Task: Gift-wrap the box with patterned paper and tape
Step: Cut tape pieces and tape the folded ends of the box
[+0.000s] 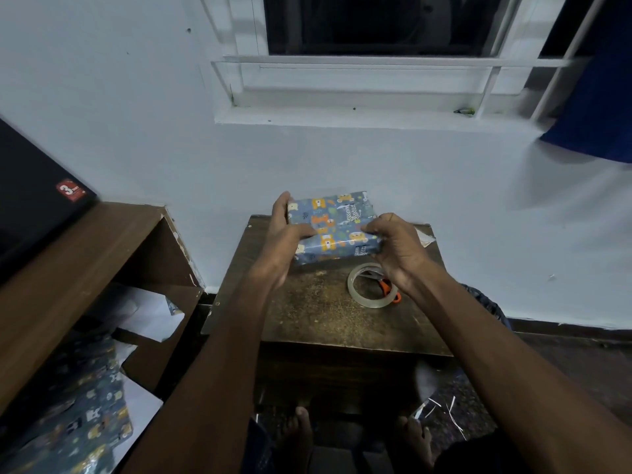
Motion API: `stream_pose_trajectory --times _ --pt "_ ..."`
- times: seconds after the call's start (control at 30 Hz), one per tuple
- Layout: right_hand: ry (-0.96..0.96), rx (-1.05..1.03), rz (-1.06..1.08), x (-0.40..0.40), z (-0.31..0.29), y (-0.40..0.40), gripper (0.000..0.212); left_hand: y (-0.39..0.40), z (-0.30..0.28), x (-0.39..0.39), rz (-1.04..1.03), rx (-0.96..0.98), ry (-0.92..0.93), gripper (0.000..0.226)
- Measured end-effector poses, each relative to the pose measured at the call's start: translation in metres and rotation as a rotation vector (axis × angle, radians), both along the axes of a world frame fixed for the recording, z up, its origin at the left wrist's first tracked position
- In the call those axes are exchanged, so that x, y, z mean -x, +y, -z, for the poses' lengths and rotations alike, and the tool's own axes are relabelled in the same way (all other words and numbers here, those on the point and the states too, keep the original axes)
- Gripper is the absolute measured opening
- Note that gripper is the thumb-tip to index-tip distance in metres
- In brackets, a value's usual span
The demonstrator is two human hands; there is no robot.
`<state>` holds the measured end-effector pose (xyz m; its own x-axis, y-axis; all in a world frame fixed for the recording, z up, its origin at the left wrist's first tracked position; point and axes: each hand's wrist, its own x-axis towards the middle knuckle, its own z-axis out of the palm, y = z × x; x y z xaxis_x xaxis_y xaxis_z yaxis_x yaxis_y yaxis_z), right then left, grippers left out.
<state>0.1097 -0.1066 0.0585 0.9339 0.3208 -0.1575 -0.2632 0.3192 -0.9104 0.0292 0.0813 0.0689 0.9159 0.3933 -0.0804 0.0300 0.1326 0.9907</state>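
Your hands hold the wrapped box (333,227) between them above the far part of the tabletop (318,313). Your left hand (285,234) cups the box's left end, fingers stretched up along that side and the thumb laid across the top face. Your right hand (393,248) grips the near right corner, fingers curled over the edge and pressing on the paper there. The box is fully covered in blue paper printed with orange and white animal figures, and it is tilted so its top face leans toward you; whether its far edge touches the tabletop, you cannot tell.

Just beside your right wrist, a roll of clear tape (371,285) lies flat on the tabletop. Scissors with orange handles (388,287) lie partly under the roll, their blades showing through its hole. A scrap of paper (424,237) sits at the far right corner of the tabletop, behind your right hand.

To the left stands a wooden shelf unit (85,254) with a dark box (34,196) on top and white sheets inside. More of the same patterned paper (89,419) lies crumpled at its foot. Thin paper strips (451,412) litter the floor near your bare feet.
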Motion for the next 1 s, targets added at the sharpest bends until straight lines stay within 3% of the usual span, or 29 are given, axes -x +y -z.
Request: stream_pose_trajectory --times 0.23,0.47,0.7,0.83,1.0 --pt "-0.071 0.040 -0.039 0.006 -0.003 0.003 0.033 -0.004 -0.012 0.015 0.035 -0.209 -0.075 0.101" --pt "-0.156 0.140 -0.012 0.006 0.003 0.004 0.033 -0.005 -0.016 0.018 0.020 -0.250 -0.069 0.099" --pt "-0.118 0.068 -0.025 0.008 -0.002 0.006 0.030 -0.006 -0.018 0.020 0.044 -0.285 -0.071 0.100" --pt "-0.143 0.133 0.011 0.011 0.002 0.005 0.048 -0.008 -0.018 0.021 0.074 -0.352 -0.076 0.102" --pt "-0.103 0.096 -0.037 0.007 0.005 0.004 0.038 -0.005 -0.015 0.016 0.020 -0.202 -0.080 0.085"
